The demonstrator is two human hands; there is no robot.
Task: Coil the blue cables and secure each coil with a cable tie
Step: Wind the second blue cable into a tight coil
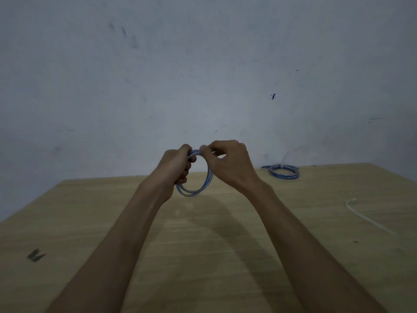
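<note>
Left hand (177, 164): fingers curled round the left side of the blue cable coil (207, 180), gripping the gathered loops. Right hand (228, 164): fingertips pinch the top of the same coil, just beside the left hand. We see the coil held upright in the air at frame centre, clear of the tabletop (203, 245), its ring face toward us.

Key relation: a loose cable tie (370, 219) lies flat on the tabletop at the right of the frame, well apart from the coil. Its long axis runs diagonally from upper left to lower right. It lies to the right of and below the right hand, so we judge the right hand the nearer one to fetch it while the left holds the loops.

A tied coil (285, 172) rests on the tabletop further back, right of centre.

Writing: no labels or brands. A dark mark (36, 255) at lower left resembles an "M"; we cannot confirm.
</note>
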